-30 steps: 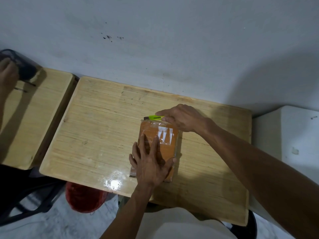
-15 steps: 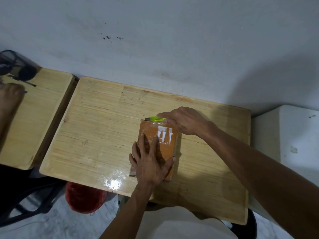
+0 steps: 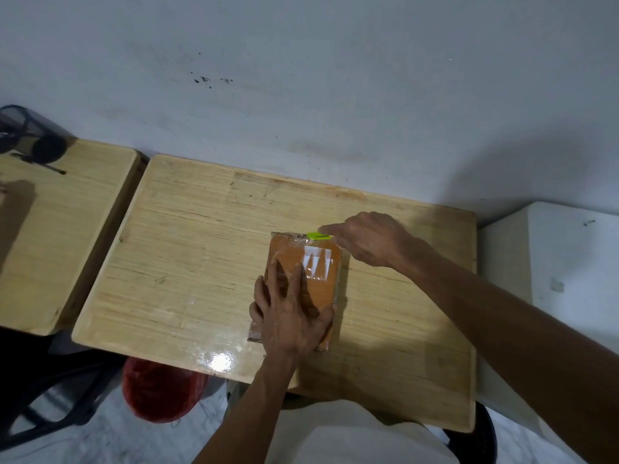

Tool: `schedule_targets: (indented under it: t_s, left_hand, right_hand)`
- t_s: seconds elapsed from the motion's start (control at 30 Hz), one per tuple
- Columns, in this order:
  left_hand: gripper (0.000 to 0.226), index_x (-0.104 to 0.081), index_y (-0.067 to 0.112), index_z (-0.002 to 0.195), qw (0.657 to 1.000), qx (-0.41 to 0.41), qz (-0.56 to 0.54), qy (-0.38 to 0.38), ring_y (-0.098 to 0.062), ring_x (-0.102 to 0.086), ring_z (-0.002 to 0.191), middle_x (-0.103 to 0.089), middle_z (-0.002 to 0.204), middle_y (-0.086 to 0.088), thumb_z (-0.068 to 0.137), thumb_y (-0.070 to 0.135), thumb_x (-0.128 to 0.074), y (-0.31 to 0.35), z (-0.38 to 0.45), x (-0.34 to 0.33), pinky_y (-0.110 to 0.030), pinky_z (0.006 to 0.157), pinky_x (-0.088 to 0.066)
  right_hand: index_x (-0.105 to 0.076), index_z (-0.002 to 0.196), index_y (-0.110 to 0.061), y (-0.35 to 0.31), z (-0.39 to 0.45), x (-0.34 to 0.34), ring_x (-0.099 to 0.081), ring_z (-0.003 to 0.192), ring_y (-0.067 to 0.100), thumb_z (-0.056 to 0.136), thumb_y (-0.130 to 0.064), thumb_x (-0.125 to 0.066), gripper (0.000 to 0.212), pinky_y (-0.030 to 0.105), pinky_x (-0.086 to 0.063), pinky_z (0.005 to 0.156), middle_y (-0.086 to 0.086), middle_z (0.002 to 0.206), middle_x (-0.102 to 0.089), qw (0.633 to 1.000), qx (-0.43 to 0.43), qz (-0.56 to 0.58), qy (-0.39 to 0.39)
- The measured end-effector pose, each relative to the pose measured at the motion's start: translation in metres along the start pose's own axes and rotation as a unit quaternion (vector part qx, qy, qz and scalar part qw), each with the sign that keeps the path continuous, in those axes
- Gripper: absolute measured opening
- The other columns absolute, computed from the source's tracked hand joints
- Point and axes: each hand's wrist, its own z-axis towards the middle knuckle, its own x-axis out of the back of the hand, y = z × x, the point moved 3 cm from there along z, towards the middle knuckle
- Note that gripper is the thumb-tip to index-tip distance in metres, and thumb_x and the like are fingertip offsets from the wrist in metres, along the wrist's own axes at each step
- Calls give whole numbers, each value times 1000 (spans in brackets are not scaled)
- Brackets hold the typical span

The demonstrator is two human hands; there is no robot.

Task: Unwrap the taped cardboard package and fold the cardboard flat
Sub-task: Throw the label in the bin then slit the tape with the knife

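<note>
An orange-brown cardboard package (image 3: 294,252) wrapped in clear tape, with a white label on top, lies flat near the middle of the wooden table (image 3: 187,249). My left hand (image 3: 291,316) presses flat on its near half with fingers spread. My right hand (image 3: 371,239) holds a bright green utility knife (image 3: 316,235) against the package's far right corner. The blade tip itself is hidden at the tape edge.
A second wooden table (image 3: 63,229) stands to the left with a dark mesh holder (image 3: 30,132) and a pen on it. A white box (image 3: 562,279) sits at the right. A red bag (image 3: 160,393) lies on the floor below the table's near edge.
The knife in my right hand has slid to the right along the package's far edge. The person's hand on the left table has left the view. My left hand holds still.
</note>
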Motion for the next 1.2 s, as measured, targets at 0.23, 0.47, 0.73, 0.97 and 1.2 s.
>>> schedule_targets:
  t_s: [0.23, 0.47, 0.73, 0.97, 1.2]
  left_hand:
    - [104, -24, 40, 153, 1000, 4, -3, -2, -37, -10, 147, -2, 166, -2, 63, 89, -45, -1, 0, 0, -58, 108, -26]
    - [104, -22, 41, 152, 1000, 11, 2, -13, -36, -7, 147, 2, 165, 1, 64, 87, -51, -2, 1, -1, -58, 109, -24]
    - [103, -21, 42, 152, 1000, 7, -7, -21, -36, -7, 147, 2, 165, 1, 65, 86, -53, -7, 2, 2, -59, 110, -23]
    - [103, -21, 42, 153, 1000, -3, -3, -30, -35, -7, 147, 0, 165, -1, 66, 88, -52, -6, 1, 3, -60, 110, -24]
    - [95, -17, 44, 153, 998, -11, -3, -63, -34, -5, 146, 6, 165, 2, 72, 86, -46, -10, 5, 7, -62, 110, -25]
  right_hand:
    - [-52, 140, -32, 22, -21, -6, -57, 75, 7, 103, -31, -46, 37, 21, -35, 55, -3, 106, -75, 997, 7, 38, 62]
    - [-67, 125, -24, 34, -46, -7, -46, 54, 7, 93, -22, -66, 32, 15, -27, 47, 0, 69, -69, 987, 37, 41, 151]
    - [-55, 138, -33, 41, -67, -15, -66, 73, 22, 101, -32, -52, 37, 34, -53, 62, 2, 90, -73, 991, -59, 86, 84]
    - [-53, 120, -24, 47, -95, -48, -66, 74, 13, 99, -30, -54, 22, 33, -50, 70, -11, 88, -72, 927, -193, 293, 135]
    - [-34, 135, -38, -26, -97, -76, -60, 67, 16, 102, -30, -46, 36, 36, -48, 61, 2, 89, -65, 837, -262, 447, 173]
